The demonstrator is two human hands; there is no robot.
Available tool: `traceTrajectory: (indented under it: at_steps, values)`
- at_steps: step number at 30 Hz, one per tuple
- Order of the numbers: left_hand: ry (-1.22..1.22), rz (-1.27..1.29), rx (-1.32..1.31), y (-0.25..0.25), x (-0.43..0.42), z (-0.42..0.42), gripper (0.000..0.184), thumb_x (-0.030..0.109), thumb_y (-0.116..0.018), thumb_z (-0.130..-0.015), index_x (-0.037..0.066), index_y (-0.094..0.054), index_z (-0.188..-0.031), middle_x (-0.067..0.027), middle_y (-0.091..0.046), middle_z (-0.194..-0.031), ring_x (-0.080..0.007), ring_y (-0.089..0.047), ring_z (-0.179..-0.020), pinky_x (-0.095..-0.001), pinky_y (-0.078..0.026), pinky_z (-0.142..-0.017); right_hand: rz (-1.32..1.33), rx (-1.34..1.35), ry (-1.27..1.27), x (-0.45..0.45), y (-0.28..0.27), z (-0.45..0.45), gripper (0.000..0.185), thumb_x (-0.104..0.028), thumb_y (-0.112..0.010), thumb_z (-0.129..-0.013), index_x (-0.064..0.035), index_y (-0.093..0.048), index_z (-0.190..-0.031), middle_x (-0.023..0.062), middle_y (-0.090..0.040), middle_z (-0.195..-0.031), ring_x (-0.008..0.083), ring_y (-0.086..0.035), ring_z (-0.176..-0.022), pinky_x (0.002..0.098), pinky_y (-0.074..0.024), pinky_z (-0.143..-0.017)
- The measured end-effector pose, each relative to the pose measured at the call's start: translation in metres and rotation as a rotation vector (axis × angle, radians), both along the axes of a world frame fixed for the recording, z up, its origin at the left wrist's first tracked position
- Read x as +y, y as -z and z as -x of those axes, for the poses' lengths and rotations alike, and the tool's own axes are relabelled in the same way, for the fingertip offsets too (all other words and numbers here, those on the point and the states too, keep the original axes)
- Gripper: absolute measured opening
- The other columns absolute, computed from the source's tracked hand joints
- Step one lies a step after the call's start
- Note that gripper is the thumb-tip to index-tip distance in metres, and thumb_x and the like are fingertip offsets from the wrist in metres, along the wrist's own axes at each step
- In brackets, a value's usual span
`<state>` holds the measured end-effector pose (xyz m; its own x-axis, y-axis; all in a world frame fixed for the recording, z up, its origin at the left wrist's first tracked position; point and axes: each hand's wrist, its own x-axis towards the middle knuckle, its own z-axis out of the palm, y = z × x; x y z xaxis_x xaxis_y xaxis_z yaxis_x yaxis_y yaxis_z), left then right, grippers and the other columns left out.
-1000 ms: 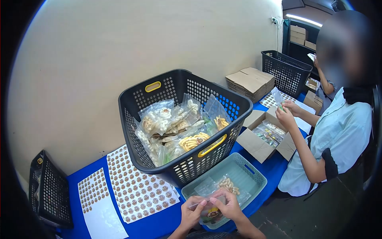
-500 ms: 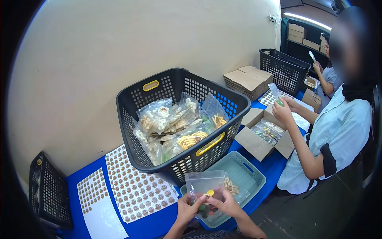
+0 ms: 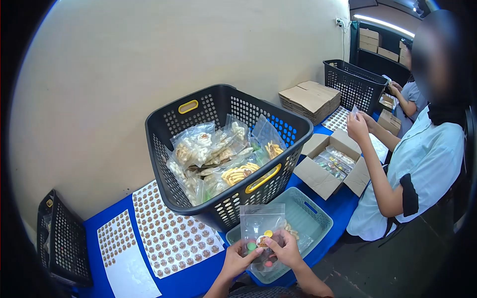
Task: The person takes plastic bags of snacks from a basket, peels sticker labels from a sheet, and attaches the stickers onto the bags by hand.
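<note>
A clear zip bag (image 3: 262, 218) with colourful round pieces and a round sticker (image 3: 263, 242) is held upright between my two hands. My left hand (image 3: 238, 259) grips its left side. My right hand (image 3: 285, 251) pinches the right side, its thumb on the sticker. Beneath the bag lies a pale green tray (image 3: 318, 222) holding another bag of light curved snacks (image 3: 292, 231). Just beyond stands a large black basket (image 3: 198, 212) filled with bagged snacks (image 3: 238, 174).
Sticker sheets (image 3: 174, 238) (image 3: 119, 238) lie left on the blue table (image 3: 191, 283). A smaller black basket (image 3: 62, 243) is far left. Rightward are an open carton (image 3: 323, 186), flat cardboard (image 3: 310, 99), another black basket (image 3: 353, 87) and a co-worker (image 3: 422, 164) holding a small bag; another person (image 3: 411, 94) is behind.
The bag in my hands was tilted low and now stands upright, its front and sticker showing. The co-worker's hands have risen slightly with their bag; the person behind has lowered a white item.
</note>
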<state>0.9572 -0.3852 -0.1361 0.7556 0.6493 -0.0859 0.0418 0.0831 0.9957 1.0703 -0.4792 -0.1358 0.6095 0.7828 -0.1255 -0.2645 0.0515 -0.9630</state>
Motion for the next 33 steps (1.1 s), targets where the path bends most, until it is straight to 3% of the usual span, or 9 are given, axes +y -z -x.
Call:
traceTrajectory:
  at_steps: [6, 12, 14, 16, 18, 21, 26, 31, 33]
  values:
    - [-0.025, 0.096, 0.018, -0.004, -0.005, -0.003, 0.031, 0.017, -0.064, -0.072, -0.002, -0.053, -0.093, -0.0062, -0.056, -0.083, -0.0088, -0.052, -0.075, -0.0214, -0.042, -0.066, -0.053, -0.128, -0.043, -0.001, 0.009, -0.002, 0.024, -0.016, -0.059, -0.076, -0.0007, -0.044, -0.088, 0.0036, -0.054, -0.07, 0.0045, -0.049, -0.053, 0.0175, -0.0404, -0.043]
    - [-0.072, 0.023, -0.102, 0.016, -0.005, -0.005, 0.03, 0.014, -0.063, -0.072, -0.003, -0.051, -0.093, -0.006, -0.056, -0.083, -0.0096, -0.052, -0.072, -0.0214, -0.042, -0.065, -0.093, -0.089, -0.174, -0.007, 0.019, -0.008, 0.043, -0.018, -0.063, -0.072, 0.0013, -0.04, -0.104, 0.0097, -0.05, -0.096, 0.0123, -0.05, -0.084, 0.0232, -0.0424, -0.07]
    - [-0.093, 0.198, -0.105, 0.005, -0.005, -0.006, 0.034, 0.014, -0.062, -0.073, -0.002, -0.047, -0.099, -0.0081, -0.055, -0.088, -0.0121, -0.051, -0.081, -0.0239, -0.041, -0.073, 0.017, -0.281, -0.432, -0.014, 0.025, -0.015, 0.058, -0.017, -0.065, -0.071, 0.0011, -0.033, -0.116, 0.0119, -0.043, -0.108, 0.0154, -0.045, -0.097, 0.0261, -0.0374, -0.08]
    - [-0.046, 0.093, -0.121, 0.023, -0.002, -0.008, 0.04, 0.013, -0.062, -0.073, -0.002, -0.042, -0.105, -0.0109, -0.051, -0.096, -0.0149, -0.049, -0.089, -0.0267, -0.039, -0.078, 0.071, -0.283, -0.42, -0.02, 0.024, -0.016, 0.067, -0.016, -0.066, -0.07, -0.0005, -0.027, -0.122, 0.0118, -0.041, -0.109, 0.0148, -0.045, -0.094, 0.0259, -0.0427, -0.074]
    - [0.002, -0.01, -0.137, 0.032, -0.004, -0.009, 0.047, 0.012, -0.061, -0.073, -0.002, -0.037, -0.11, -0.0136, -0.046, -0.104, -0.0176, -0.046, -0.096, -0.0295, -0.037, -0.083, 0.011, -0.236, -0.265, -0.026, 0.039, -0.017, 0.063, -0.022, -0.066, -0.069, 0.0009, -0.033, -0.118, 0.0105, -0.049, -0.099, 0.0142, -0.053, -0.077, 0.0235, -0.0454, -0.062]
    - [-0.001, 0.038, -0.117, 0.041, -0.004, -0.008, 0.065, 0.014, -0.061, -0.073, -0.001, -0.02, -0.121, -0.0169, -0.025, -0.122, -0.0265, -0.036, -0.108, -0.0369, -0.033, -0.09, 0.119, -0.231, -0.148, -0.034, 0.047, -0.027, 0.062, -0.023, -0.067, -0.067, 0.002, -0.037, -0.115, 0.0107, -0.051, -0.098, 0.017, -0.053, -0.086, 0.027, -0.0437, -0.071]
    - [0.006, 0.084, -0.097, 0.055, 0.0, 0.0, 0.062, 0.008, -0.058, -0.073, -0.001, -0.02, -0.121, -0.0163, -0.027, -0.122, -0.0259, -0.037, -0.107, -0.0351, -0.035, -0.088, 0.309, -0.342, 0.108, -0.057, 0.063, -0.045, 0.062, -0.031, -0.067, -0.065, 0.0038, -0.04, -0.109, 0.0151, -0.053, -0.094, 0.0192, -0.055, -0.081, 0.0271, -0.0448, -0.067]
    - [0.01, 0.133, -0.101, 0.04, -0.011, 0.011, 0.059, 0.005, -0.056, -0.074, -0.001, -0.019, -0.121, -0.0205, -0.034, -0.115, -0.0238, -0.042, -0.102, -0.0302, -0.04, -0.083, 0.377, -0.375, 0.149, -0.082, 0.076, -0.044, 0.076, -0.033, -0.06, -0.071, 0.0031, -0.017, -0.122, 0.0246, -0.044, -0.107, 0.0257, -0.054, -0.082, 0.0294, -0.0455, -0.064]
    - [0.0, 0.112, -0.121, 0.038, -0.015, 0.016, 0.059, 0.005, -0.055, -0.075, -0.001, -0.019, -0.121, -0.0218, -0.036, -0.111, -0.0235, -0.043, -0.101, -0.0299, -0.04, -0.082, 0.358, -0.37, 0.171, -0.084, 0.074, -0.036, 0.075, -0.033, -0.06, -0.072, 0.0033, -0.017, -0.122, 0.0252, -0.04, -0.11, 0.0261, -0.053, -0.087, 0.0296, -0.0455, -0.064]
